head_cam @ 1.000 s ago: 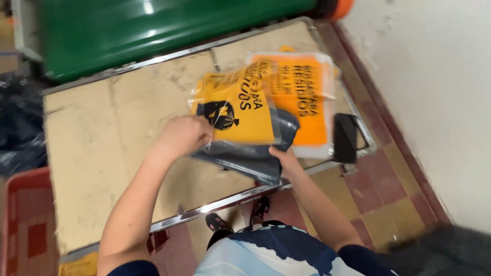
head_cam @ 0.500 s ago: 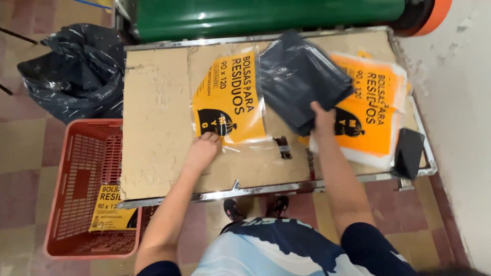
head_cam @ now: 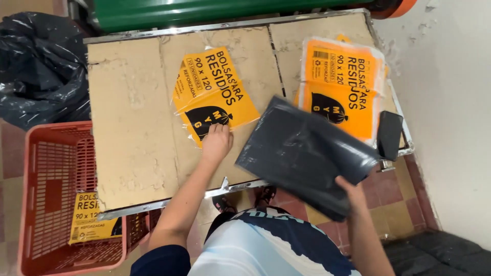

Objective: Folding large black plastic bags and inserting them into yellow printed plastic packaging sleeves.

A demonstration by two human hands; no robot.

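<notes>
A limp, light, slippery folded grey waste bag [head_cam: 307, 153] is pinched at its near edge by the right hand [head_cam: 350, 185], while the left hand [head_cam: 216, 143] lies flat and unclenched on an orange bag packet [head_cam: 215, 99] near the table's [head_cam: 133, 133] front edge.

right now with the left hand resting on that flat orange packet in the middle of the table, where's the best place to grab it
Probably by its near corner, coming from the table's front edge. The orange packet lies flat and skewed on the cardboard-covered table, so there is no raised edge to pinch. The left hand already rests on that near corner, where the plastic looks slightly wrinkled. The right hand holds the folded dark bags.
</notes>
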